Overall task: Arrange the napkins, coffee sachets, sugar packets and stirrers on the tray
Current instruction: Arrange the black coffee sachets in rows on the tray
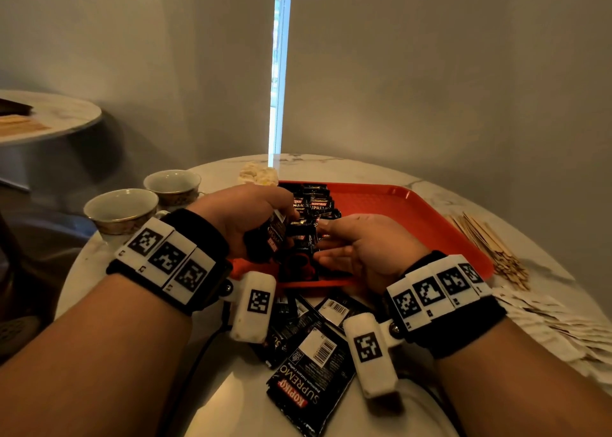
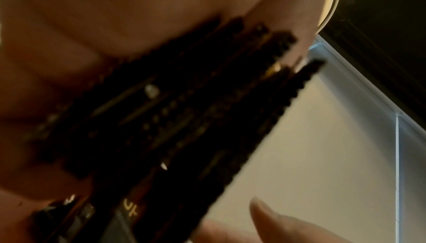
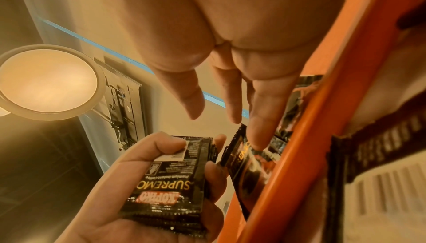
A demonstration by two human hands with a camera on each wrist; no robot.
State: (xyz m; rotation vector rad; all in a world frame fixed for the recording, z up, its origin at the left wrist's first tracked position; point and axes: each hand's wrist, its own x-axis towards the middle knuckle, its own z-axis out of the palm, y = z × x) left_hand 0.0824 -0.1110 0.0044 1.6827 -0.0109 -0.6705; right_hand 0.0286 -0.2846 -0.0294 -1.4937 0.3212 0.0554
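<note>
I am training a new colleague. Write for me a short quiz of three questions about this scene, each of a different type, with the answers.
1. True or false: the left hand grips a stack of coffee sachets.
2. Where do the wooden stirrers lie? A) on the red tray B) on the table, right of the tray C) in a teacup
3. Fill in: the right hand has its fingers ____.

Key: 1 true; 2 B; 3 straight.

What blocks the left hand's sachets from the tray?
Nothing visible. The left hand grips a sachet stack right over the tray. The right hand, fingers straight, touches a sachet lying there; bare tray floor lies beyond.
</note>
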